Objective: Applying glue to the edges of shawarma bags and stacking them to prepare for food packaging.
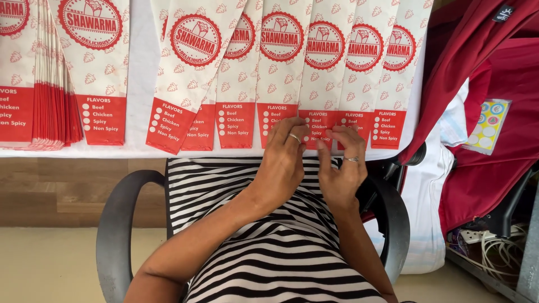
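Note:
A row of several white and red paper food bags (238,67) lies side by side on a white table (141,73), red ends toward me. My left hand (283,160) rests fingers-down on the red end of one bag (317,126) near the table's front edge, a ring on one finger. My right hand (339,168) is beside it, fingertips touching the same bag and its neighbour (352,120). Whether a small thing is pinched between the fingers cannot be told.
A thick stack of the same bags (48,84) lies at the far left. I sit in a black armchair (115,224). At the right stand a red fabric stroller (494,112) with a sticker sheet (487,126), white cloth, and tangled cables (497,247) on the floor.

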